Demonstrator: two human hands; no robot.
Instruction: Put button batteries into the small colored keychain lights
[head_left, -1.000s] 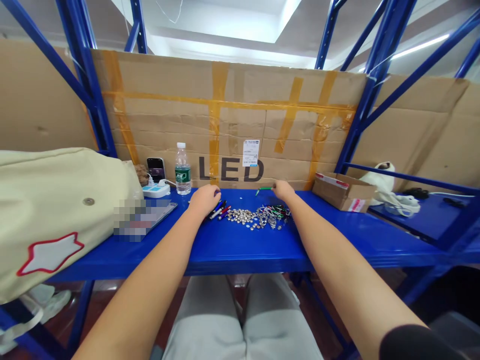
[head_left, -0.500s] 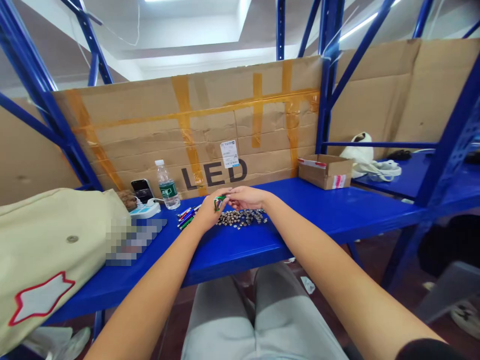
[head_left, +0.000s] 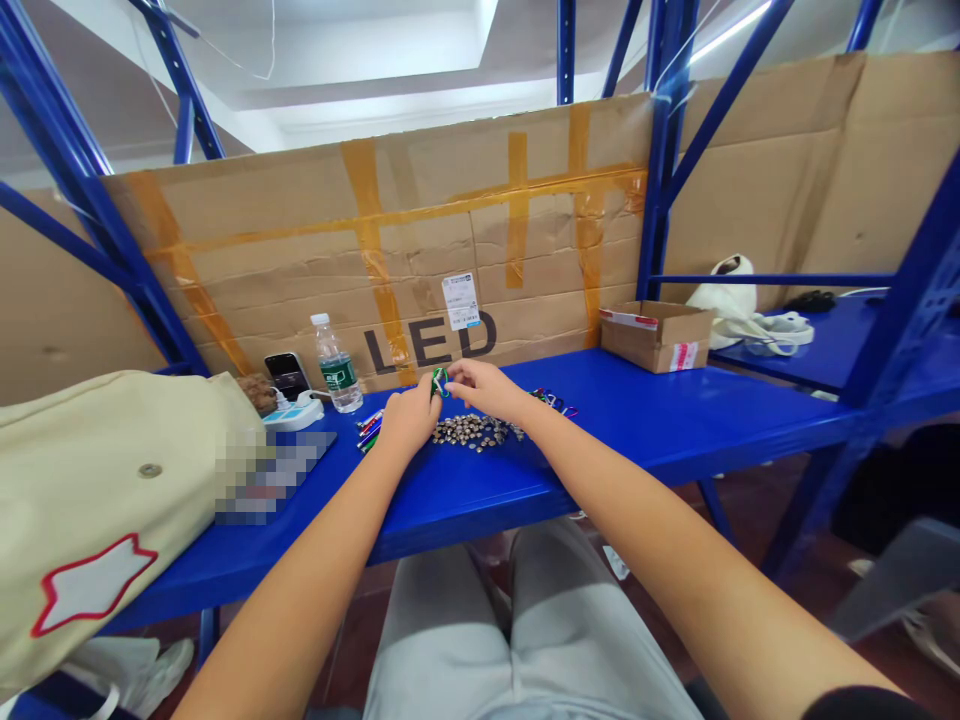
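Note:
Above the table, my left hand (head_left: 409, 418) is closed around a small green clip that looks like a carabiner (head_left: 439, 380), with a bit of silver showing in it. From the other side my right hand (head_left: 484, 388) brings its bent fingers and thumb to the same clip; whether a small piece sits between the fingertips is hard to see. Below both hands lies a spread of small round metal pieces (head_left: 472, 430). Left of them are several slim coloured items (head_left: 369, 430), partly behind my left hand. More coloured clips (head_left: 555, 402) show beyond my right wrist.
The blue table (head_left: 622, 430) backs onto a cardboard wall (head_left: 300, 270). At the back left stand a water bottle (head_left: 339, 370), a phone (head_left: 286, 375) and a white power strip (head_left: 296, 412). A cream bag (head_left: 112, 480) fills the left. A small cardboard box (head_left: 660, 338) sits at right.
My right hand has drawn slightly up and its fingers have parted a little. The green clip now stands more upright in my left hand. Coloured clips behind my right wrist have come into view.

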